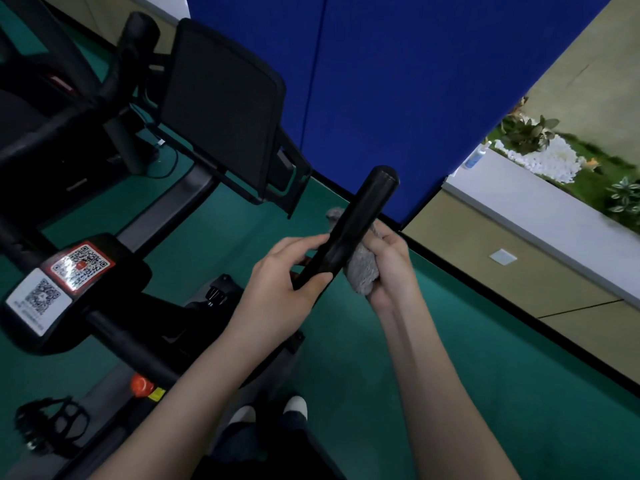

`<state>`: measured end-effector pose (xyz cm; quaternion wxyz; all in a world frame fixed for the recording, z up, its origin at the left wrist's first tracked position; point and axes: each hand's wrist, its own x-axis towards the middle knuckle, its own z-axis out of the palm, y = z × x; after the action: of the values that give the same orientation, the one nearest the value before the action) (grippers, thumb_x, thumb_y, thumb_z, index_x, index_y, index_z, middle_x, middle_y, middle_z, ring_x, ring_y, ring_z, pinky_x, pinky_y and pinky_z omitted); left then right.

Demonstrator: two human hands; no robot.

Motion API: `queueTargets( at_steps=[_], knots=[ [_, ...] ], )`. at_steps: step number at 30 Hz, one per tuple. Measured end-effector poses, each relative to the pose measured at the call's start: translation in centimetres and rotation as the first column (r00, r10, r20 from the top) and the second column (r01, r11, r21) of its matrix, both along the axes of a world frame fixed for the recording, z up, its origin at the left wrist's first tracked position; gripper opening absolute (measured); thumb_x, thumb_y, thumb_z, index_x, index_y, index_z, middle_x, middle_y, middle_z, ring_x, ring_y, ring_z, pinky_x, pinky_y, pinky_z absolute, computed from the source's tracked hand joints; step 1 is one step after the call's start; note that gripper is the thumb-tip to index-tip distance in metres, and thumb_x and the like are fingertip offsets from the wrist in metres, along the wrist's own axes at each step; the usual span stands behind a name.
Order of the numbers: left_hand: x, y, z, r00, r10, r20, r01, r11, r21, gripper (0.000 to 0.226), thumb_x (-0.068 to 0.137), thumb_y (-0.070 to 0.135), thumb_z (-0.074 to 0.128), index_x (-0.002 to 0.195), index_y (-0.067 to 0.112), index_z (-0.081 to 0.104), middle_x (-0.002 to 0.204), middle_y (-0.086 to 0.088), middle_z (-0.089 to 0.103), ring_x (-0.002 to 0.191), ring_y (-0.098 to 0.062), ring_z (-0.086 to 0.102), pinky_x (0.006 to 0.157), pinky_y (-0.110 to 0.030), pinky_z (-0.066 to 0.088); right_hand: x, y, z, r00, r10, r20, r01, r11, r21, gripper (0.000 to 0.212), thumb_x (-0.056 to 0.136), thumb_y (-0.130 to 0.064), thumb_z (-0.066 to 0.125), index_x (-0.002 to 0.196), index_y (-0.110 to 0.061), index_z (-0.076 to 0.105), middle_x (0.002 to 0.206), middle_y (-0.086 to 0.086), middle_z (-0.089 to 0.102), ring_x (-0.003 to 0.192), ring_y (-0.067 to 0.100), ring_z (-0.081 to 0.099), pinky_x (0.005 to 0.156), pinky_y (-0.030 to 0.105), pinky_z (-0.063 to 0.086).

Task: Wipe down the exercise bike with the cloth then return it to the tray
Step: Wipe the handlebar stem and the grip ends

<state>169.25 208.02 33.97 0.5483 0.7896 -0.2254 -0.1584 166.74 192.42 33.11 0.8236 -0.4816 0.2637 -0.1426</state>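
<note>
- Wiping the black handlebar grip (353,230) of the exercise bike (114,327), in the middle of the view, with its capped end pointing far and up.
- Steadying the near part of the grip with the left hand (287,271), fingers (304,242) curled over the top and thumb clamped underneath.
- Clutching the grey cloth (362,271) in the right hand (391,268), fingers closed round it and pressing it to the right side of the grip. Showing a tuft on the far left side too, so probably wrapped behind the bar.
- Keep the cloth wrapped round and slide it toward the far end cap, twisting the wrist to catch the underside.
- Shift the left hand afterwards to reach the patch under the palm.
- Hold firm on the left to stop the bar turning.
- Seeing no tray in view; need to locate it before returning the cloth.
</note>
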Motion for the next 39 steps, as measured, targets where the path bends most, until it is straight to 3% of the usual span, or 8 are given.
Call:
queueTargets(
  at_steps=[5,9,14,19,24,31,35,39],
  knots=[
    [0.1,-0.1,0.2,1.0,0.008,0.003,-0.008,1.0,0.023,0.05,0.084,0.017,0.069,0.128,0.035,0.054,0.113,0.025,0.054,0.102,0.013,0.047,0.081,0.003,0.032,1.2,-1.7,2.1,0.997,-0.072,0.005,0.072,0.996,-0.045,0.018,0.093,0.0,0.051,0.088,-0.005,0.068,0.084,0.01,0.073,0.072,0.02,0.068,0.064,0.03,0.057],
    [0.5,-0.8,0.9,0.999,-0.009,0.04,0.008,0.999,0.036,0.051,0.085,0.023,0.068,0.131,0.033,0.051,0.116,0.022,0.053,0.101,0.011,0.05,0.08,-0.002,0.037,0.5,-0.5,2.0,0.975,-0.217,0.041,0.218,0.976,-0.015,0.02,0.093,-0.001,0.051,0.109,0.004,0.063,0.109,0.022,0.068,0.091,0.027,0.065,0.085,0.041,0.053],
    [1.0,-2.2,1.3,0.999,-0.029,0.031,0.028,0.998,0.053,0.05,0.087,0.022,0.066,0.133,0.031,0.05,0.115,0.018,0.052,0.097,0.005,0.046,0.077,0.007,0.03,-0.6,0.8,2.2,0.935,-0.346,0.082,0.348,0.938,-0.006,0.024,0.094,-0.003,0.054,0.115,0.004,0.061,0.096,0.012,0.069,0.085,0.02,0.066,0.078,0.035,0.055],
    [1.1,-2.3,1.0,1.0,-0.009,0.009,0.009,0.999,0.038,0.047,0.087,0.02,0.066,0.13,0.034,0.051,0.114,0.019,0.054,0.096,0.007,0.044,0.076,0.008,0.029,1.0,-0.6,5.1,0.882,-0.432,0.186,0.467,0.852,-0.236,0.014,0.093,-0.002,0.057,0.105,-0.001,0.064,0.094,0.008,0.067,0.087,0.018,0.066,0.081,0.035,0.056],
    [1.3,-2.5,1.0,1.0,-0.018,-0.021,0.018,1.0,0.023,0.046,0.086,0.019,0.067,0.126,0.038,0.053,0.111,0.022,0.055,0.095,0.016,0.045,0.071,0.003,0.033,1.7,-2.7,8.3,0.995,-0.084,0.051,0.082,0.413,-0.907,0.019,0.088,-0.007,0.061,0.089,-0.026,0.066,0.091,-0.006,0.067,0.097,0.015,0.059,0.091,0.035,0.048],
    [1.5,-2.4,0.9,0.999,-0.031,-0.019,0.031,0.999,0.02,0.046,0.085,0.018,0.069,0.126,0.035,0.055,0.112,0.019,0.056,0.093,0.016,0.046,0.071,0.007,0.032,1.8,-2.6,10.7,0.921,0.235,-0.31,-0.272,-0.179,-0.945,0.013,0.085,-0.01,0.066,0.089,-0.021,0.072,0.088,-0.008,0.056,0.095,0.012,0.048,0.087,0.017,0.033],
    [1.6,-2.3,0.9,0.999,-0.039,-0.025,0.04,0.999,0.032,0.048,0.085,0.021,0.069,0.128,0.037,0.053,0.114,0.019,0.056,0.093,0.007,0.048,0.069,0.004,0.033,5.0,-3.6,13.4,0.789,0.265,-0.555,-0.527,-0.173,-0.832,0.012,0.085,-0.012,0.065,0.082,-0.021,0.071,0.071,-0.01,0.058,0.074,-0.003,0.052,0.064,0.006,0.037],
    [1.5,-2.3,0.9,0.999,-0.044,-0.022,0.044,0.999,0.031,0.048,0.086,0.023,0.068,0.129,0.037,0.052,0.114,0.02,0.054,0.099,0.002,0.047,0.069,0.006,0.033,7.0,-5.3,13.9,0.654,0.308,-0.691,-0.725,-0.003,-0.689,0.007,0.09,-0.018,0.064,0.086,-0.015,0.069,0.079,0.005,0.067,0.073,0.012,0.059,0.071,0.032,0.047]
  ],
)
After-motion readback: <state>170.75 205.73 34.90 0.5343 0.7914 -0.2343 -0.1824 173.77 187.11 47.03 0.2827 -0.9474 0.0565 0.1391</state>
